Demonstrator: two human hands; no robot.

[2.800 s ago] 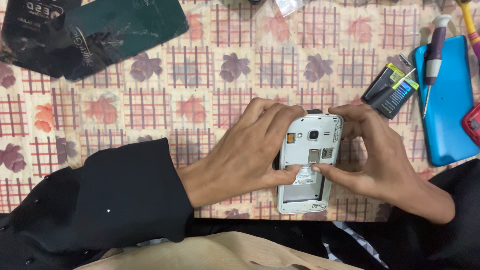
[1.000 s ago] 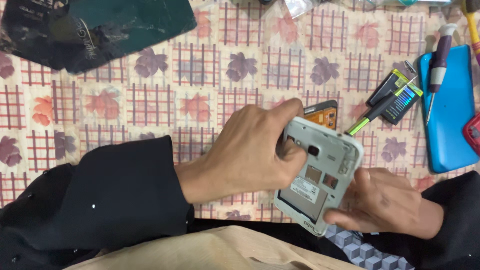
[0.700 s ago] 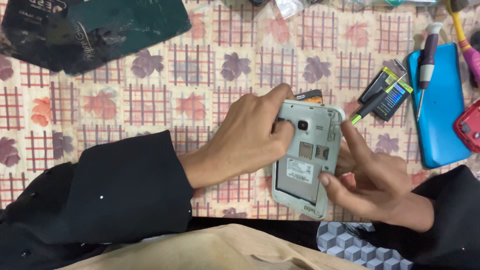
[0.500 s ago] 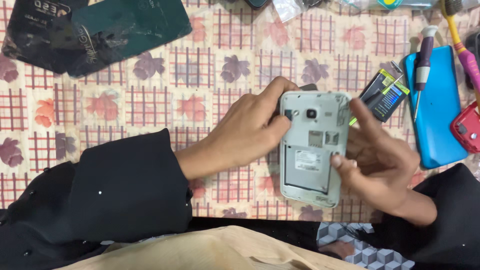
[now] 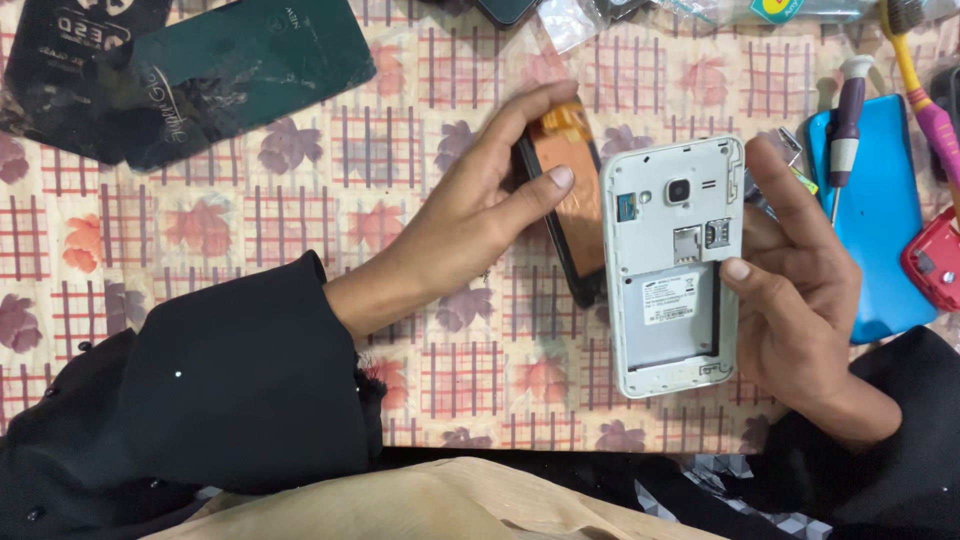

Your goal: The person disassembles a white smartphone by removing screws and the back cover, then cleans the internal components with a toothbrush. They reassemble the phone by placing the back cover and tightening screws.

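Observation:
My right hand [image 5: 800, 285] holds a white phone frame [image 5: 672, 268], its open back facing up with the camera lens, card slots and bare battery bay showing. The thumb rests on the frame's right edge. My left hand [image 5: 470, 225] grips a black screen panel [image 5: 565, 195] with a copper-coloured back, lifted apart from the frame and just left of it. Both forearms wear black sleeves.
A dark green phone cover [image 5: 240, 65] and a black one [image 5: 70, 60] lie at the top left of the patterned cloth [image 5: 200, 240]. A blue cover [image 5: 880, 220], a purple-handled screwdriver [image 5: 845, 115], a brush [image 5: 925, 90] and a red part [image 5: 935, 260] lie at right.
The white frame and the screen panel, held together before, have come apart. My left hand now holds the panel to the left while my right hand keeps the frame.

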